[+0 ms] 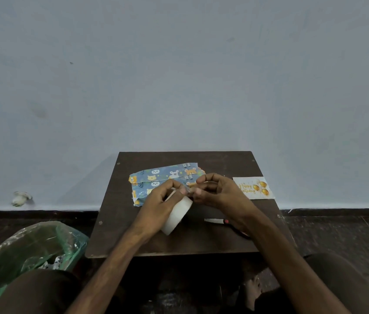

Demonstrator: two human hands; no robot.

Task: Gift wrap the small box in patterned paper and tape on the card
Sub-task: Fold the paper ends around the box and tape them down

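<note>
Pale blue-grey wall [179, 75] fills the upper half of the view above a dark floor [348, 234], where a person sits at a low, dark brown table [133, 236] pushed up against it. A crumpled green plastic bag [27, 250] sits on the floor at the table's near-left corner, with scraps of paper showing inside. On the far half of the tabletop lies the small box [156, 175], covered in blue patterned paper printed with bears and lions, its loose edges uneven along the left end. Both forearms reach in over the near edge and meet just in front of the box. The left hand [156, 202] grips a tape roll [176, 216] and holds it tilted above the table, fingers curled over its upper rim. The right hand [219, 191] pinches at the top of that roll with curled fingertips, where a short clear strip shows. A white card [254, 188] with gold balloons and gold lettering lies flat at the table's right edge, apart from the box. Scissors [215, 220] lie near the right forearm, which partly hides them. A small white object [21, 198] rests at the foot of the wall, far left.
</note>
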